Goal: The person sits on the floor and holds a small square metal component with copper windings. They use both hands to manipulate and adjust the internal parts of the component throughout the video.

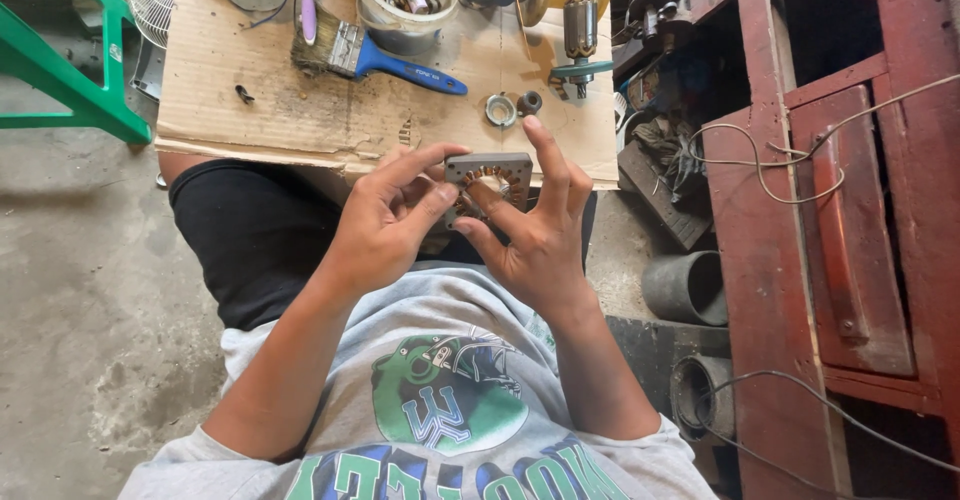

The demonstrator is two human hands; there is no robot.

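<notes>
A square grey motor stator (490, 173) with copper windings in its round opening is held up between both hands over my lap. My left hand (385, 222) grips its left side with thumb and fingers. My right hand (535, 232) supports its right and lower side, with the index finger raised along the right edge and the thumb pressing into the centre.
A cardboard sheet (300, 100) lies ahead with a blue-handled paintbrush (375, 58), a plastic tub of parts (405, 0), a motor armature (580, 22), a metal ring (500, 110) and a small dark bushing (530, 102). A red wooden frame (790, 220) with wires stands right; a green stand (70, 60) is at left.
</notes>
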